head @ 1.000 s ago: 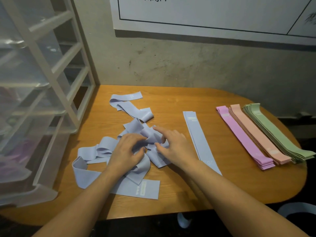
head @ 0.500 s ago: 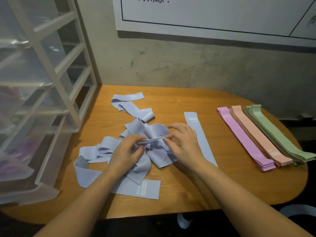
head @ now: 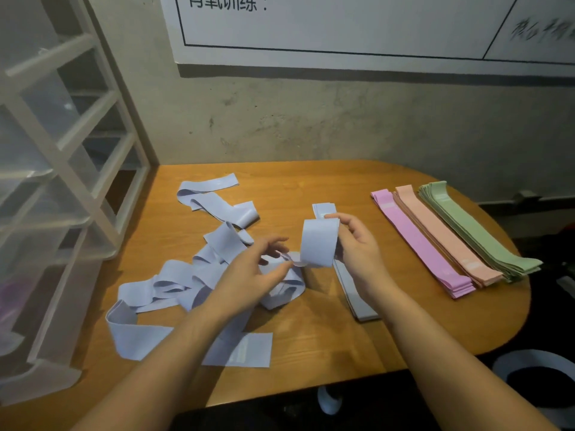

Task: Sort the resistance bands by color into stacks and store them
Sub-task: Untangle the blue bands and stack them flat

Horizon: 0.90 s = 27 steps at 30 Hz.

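Note:
A tangle of several lavender-blue resistance bands (head: 183, 281) lies on the left half of the wooden table (head: 326, 343). One blue band (head: 319, 242) is lifted above the pile. My right hand (head: 357, 247) grips its upper end, and my left hand (head: 249, 275) pinches its lower end. Behind my right hand lies a flat stack of blue bands (head: 351, 293). At the right sit three neat stacks: pink (head: 420, 244), peach (head: 448, 237) and green (head: 479, 231).
A white frame with clear plastic drawers (head: 53, 194) stands at the table's left edge. A concrete wall with a white poster (head: 357, 26) rises behind. The table's rounded right edge (head: 525, 300) drops to a dark floor.
Both hands rose from the tangle, pulling one blue band up out of it. My right hand moved right and up with the band's end.

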Tool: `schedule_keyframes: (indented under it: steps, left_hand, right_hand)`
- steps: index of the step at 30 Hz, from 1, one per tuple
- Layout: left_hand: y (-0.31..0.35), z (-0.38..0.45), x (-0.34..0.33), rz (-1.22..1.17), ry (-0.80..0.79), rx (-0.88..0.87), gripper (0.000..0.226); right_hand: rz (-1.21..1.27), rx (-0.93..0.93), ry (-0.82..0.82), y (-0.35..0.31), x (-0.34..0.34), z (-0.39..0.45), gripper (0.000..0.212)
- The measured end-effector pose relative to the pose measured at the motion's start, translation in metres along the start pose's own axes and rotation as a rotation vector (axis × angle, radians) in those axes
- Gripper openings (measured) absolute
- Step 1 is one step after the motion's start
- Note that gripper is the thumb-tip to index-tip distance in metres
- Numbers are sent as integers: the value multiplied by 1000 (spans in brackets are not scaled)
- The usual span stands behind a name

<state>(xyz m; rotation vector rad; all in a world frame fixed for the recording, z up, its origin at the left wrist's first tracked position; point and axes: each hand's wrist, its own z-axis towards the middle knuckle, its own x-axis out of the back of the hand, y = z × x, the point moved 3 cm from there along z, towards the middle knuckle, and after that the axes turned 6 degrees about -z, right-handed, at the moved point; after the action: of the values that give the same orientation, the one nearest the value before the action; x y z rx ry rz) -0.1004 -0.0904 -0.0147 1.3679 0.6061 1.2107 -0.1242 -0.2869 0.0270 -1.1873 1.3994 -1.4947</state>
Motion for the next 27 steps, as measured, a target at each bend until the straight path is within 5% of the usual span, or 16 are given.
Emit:
schedule_keyframes:
  steps: [12, 18, 21, 23, 27]
  left_hand:
    - [39, 16, -37, -273, -17, -23, 95]
    - [50, 17, -42, -283, 26, -133, 42]
    - [56, 19, -37, -441, 91, -2, 9]
    - [54, 21, -34, -513, 146, 137, 16]
    - [54, 25, -39, -588, 171, 285, 36]
  right_hand:
    - [258, -192, -66, -7, 7, -16, 19]
    - [247, -146, -62, -5, 7, -18, 8]
    - [229, -55, -109, -9, 8, -19, 10]
    - [179, -11, -166, -9, 6, -20, 22]
    - [0, 58, -139, -4, 1, -20, 6]
